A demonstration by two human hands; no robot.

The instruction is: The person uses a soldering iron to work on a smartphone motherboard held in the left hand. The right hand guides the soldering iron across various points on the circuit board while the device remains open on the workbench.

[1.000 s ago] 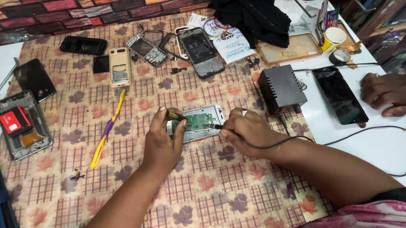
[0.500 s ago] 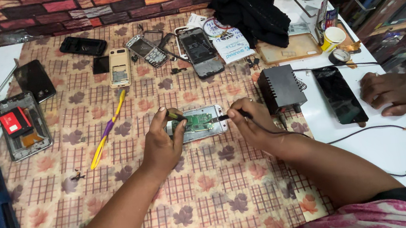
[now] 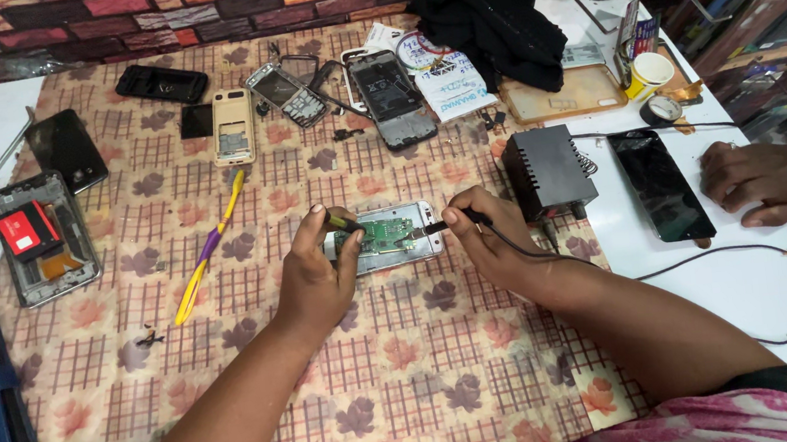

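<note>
An opened phone with a bare green circuit board (image 3: pixel 387 235) lies on the patterned tablecloth (image 3: pixel 262 361) at the centre. My left hand (image 3: pixel 314 276) rests at its left end and pinches a small dark tool with a yellow tip (image 3: pixel 345 223) over the board. My right hand (image 3: pixel 485 241) holds a soldering iron (image 3: pixel 448 225) like a pen, its tip touching the board's right part. The iron's black cord (image 3: pixel 710 261) runs off to the right across the white surface.
A black power box (image 3: pixel 549 171) stands just right of my right hand. Several opened phones and parts lie along the back and left. A yellow-purple tool (image 3: pixel 207 250) lies to the left. Another person's hand (image 3: pixel 760 181) rests beside a black phone (image 3: pixel 660 183).
My right hand has shifted slightly, bringing the iron's tip onto the board. My left hand and the phone stay in place.
</note>
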